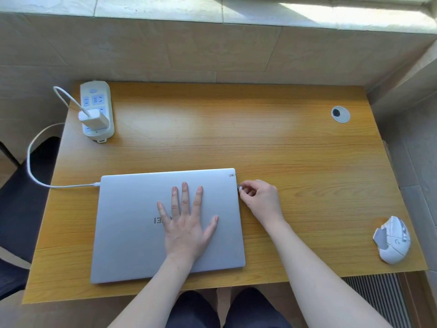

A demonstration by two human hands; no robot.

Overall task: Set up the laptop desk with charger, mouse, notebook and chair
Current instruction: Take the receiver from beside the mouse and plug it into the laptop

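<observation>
1. One small plug (239, 187) — likely the mouse receiver — is pinched in the right hand (261, 200), touching the laptop (132, 233)'s right edge.
2. Left hand (186, 223) lies flat, fingers spread, on the closed lid.
3. Insertion runs leftward — across the lid's long axis.
4. Mouse (392, 240) sits well right.

Bright daylight falls from above the far wall, striking the sill (343, 15) in a hard white patch. A soft pale glare lies on the table (212, 119) well beyond the fingers (184, 195), washing out the wood grain there. Shadows are faint and short; the floor to the left of the fingers is dim. Focus is fairly sharp in the middle. The wide lens bows the table's edges and the wall lines, strongest at the corners.
</observation>
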